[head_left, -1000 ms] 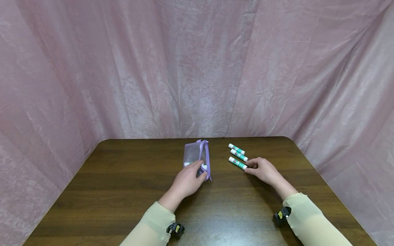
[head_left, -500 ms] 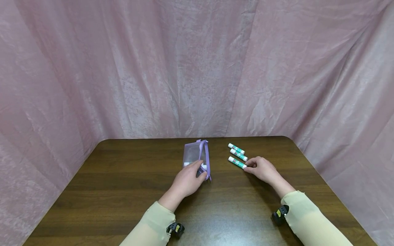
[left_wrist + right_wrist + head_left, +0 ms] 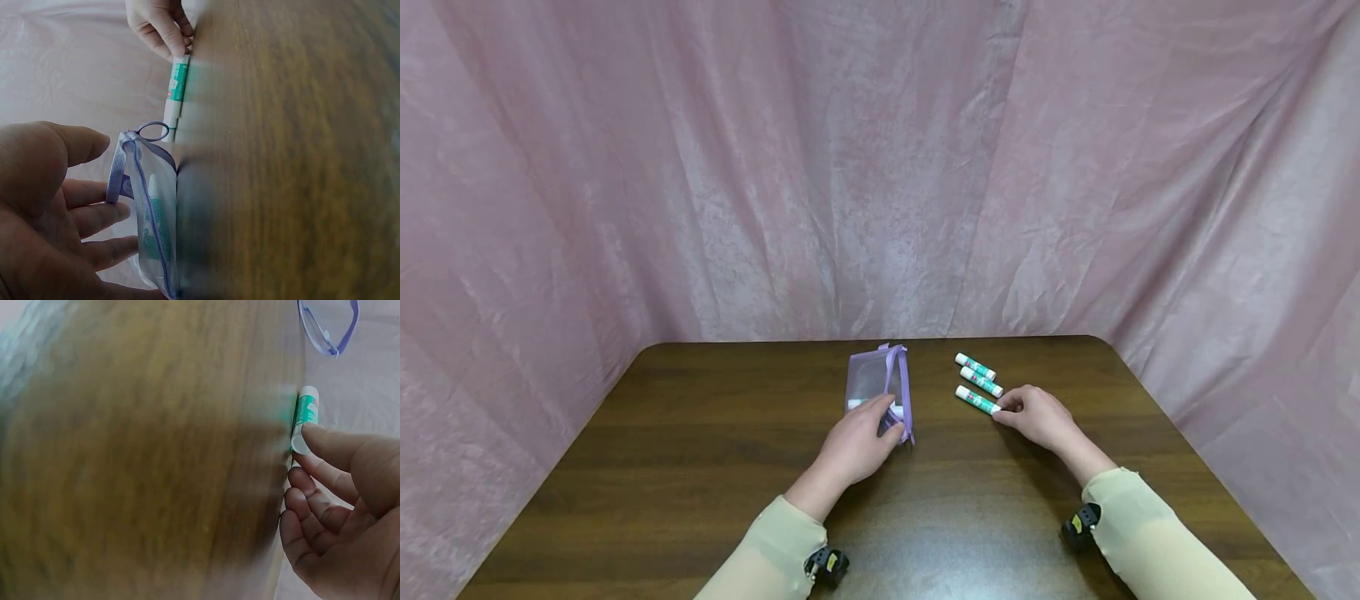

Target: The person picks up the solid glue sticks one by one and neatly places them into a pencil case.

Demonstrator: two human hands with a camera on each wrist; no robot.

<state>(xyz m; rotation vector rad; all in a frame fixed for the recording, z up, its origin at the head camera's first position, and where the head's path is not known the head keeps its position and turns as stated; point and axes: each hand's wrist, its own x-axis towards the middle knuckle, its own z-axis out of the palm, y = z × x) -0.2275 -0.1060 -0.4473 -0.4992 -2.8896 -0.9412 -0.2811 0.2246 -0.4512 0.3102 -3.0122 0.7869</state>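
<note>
Right of centre, the right hand point(image 3: 1036, 415) pinches the nearest green-and-white cylindrical tube point(image 3: 975, 400); mid-frame, the left hand point(image 3: 855, 439), grip spread, touches a purple mesh pouch point(image 3: 867, 377), a gap apart, inside the brown wooden worktop's point(image 3: 715, 442) far edge.

A curtained filming space; pink drapes point(image 3: 880, 167) hang behind a wooden table point(image 3: 955, 492); wrist-worn cameras point(image 3: 829, 567) show.

A pink curtain point(image 3: 880, 167) is hanging in folds behind a table point(image 3: 670, 433), whose brown top is catching a pale glare.
</note>
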